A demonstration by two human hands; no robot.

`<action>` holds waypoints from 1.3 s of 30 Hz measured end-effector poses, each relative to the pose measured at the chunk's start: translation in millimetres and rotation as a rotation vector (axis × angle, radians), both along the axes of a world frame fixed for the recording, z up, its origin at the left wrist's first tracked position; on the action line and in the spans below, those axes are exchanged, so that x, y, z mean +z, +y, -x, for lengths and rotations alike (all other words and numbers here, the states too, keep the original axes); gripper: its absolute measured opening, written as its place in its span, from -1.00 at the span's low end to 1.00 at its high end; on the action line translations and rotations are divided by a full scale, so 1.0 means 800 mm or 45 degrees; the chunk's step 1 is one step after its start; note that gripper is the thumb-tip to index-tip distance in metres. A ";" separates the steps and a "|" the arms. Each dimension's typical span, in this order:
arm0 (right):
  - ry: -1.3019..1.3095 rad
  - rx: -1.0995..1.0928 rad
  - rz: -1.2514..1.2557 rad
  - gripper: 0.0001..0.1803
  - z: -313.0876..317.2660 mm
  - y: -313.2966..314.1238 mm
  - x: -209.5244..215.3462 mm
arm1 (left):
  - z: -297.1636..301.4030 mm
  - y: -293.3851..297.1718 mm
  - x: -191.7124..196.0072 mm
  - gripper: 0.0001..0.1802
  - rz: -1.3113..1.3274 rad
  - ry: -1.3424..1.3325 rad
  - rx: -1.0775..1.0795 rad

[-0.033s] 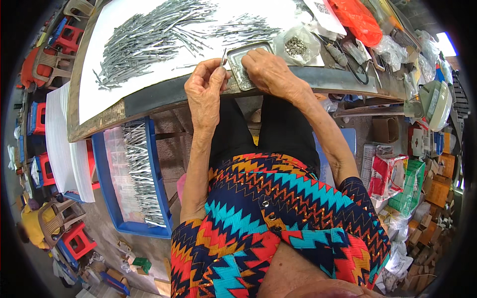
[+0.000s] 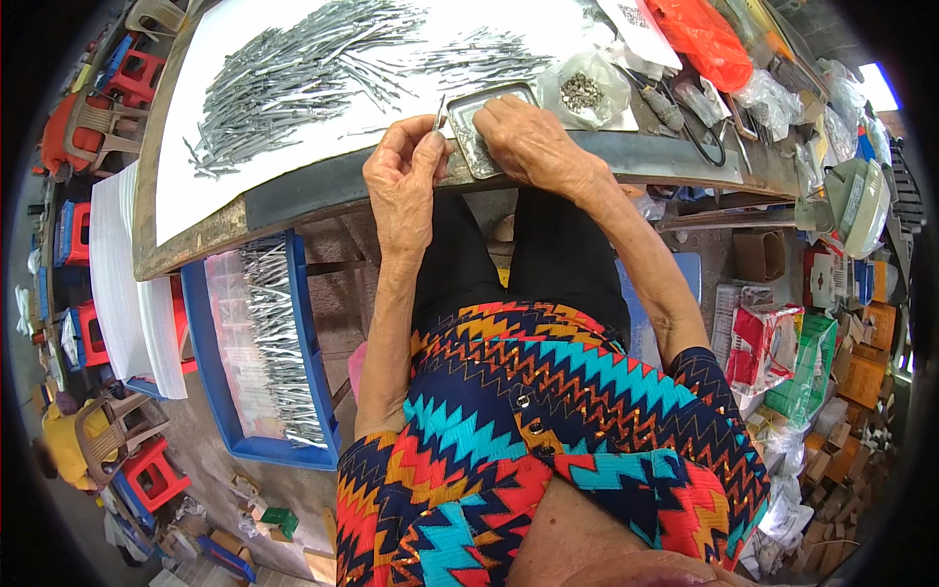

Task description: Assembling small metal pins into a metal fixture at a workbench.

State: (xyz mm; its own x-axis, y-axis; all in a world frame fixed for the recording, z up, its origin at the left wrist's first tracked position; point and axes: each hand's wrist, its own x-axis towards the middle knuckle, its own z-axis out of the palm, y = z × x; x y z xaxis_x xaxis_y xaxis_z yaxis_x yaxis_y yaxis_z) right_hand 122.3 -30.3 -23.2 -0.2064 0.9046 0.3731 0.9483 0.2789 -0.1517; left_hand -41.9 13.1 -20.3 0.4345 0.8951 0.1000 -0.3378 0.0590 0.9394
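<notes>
My left hand (image 2: 403, 176) pinches a thin metal strip (image 2: 440, 113) upright between thumb and forefinger, beside a small shallow metal tray (image 2: 462, 132) at the table's near edge. Over that tray, my right hand (image 2: 528, 139) is bent down with its fingers drawn together; the fingertips are hidden, so what they hold cannot be seen. Behind my left hand, a big pile of thin grey metal strips (image 2: 284, 88) covers the white sheet (image 2: 181, 196). A smaller pile of strips (image 2: 484, 57) lies behind the tray. To its right sits a clear plastic bag (image 2: 611, 106) of small metal parts (image 2: 581, 91).
A red plastic bag (image 2: 699, 44), a corded tool (image 2: 663, 108) and crumpled clear bags (image 2: 771, 103) crowd the table's right side. Below the table at left stands a blue tray (image 2: 227, 430) with metal strips (image 2: 284, 342). Red stools (image 2: 155, 474) and a person in yellow (image 2: 73, 440) are farther left.
My right hand has shifted very slightly left over the metal tray. My left hand and the strip in it stay in place.
</notes>
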 end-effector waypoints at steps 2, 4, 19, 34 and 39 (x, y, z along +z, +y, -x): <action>-0.059 0.035 0.052 -0.84 0.003 0.002 0.006 | 0.000 -0.001 0.002 -0.81 0.006 0.027 0.021; -0.088 0.055 0.036 -0.83 0.003 0.005 0.007 | 0.000 -0.001 0.001 -0.80 -0.005 0.028 0.010; 0.927 -0.315 0.069 -0.87 -0.003 -0.007 0.005 | -0.022 -0.006 0.001 -0.77 0.080 -0.041 -0.170; 1.668 -0.182 0.011 -0.89 0.013 -0.015 0.011 | -0.037 -0.010 -0.007 -0.80 0.179 -0.074 -0.279; 1.614 -0.200 -0.028 -0.87 0.012 -0.015 0.005 | -0.038 -0.012 -0.007 -0.79 0.175 -0.086 -0.290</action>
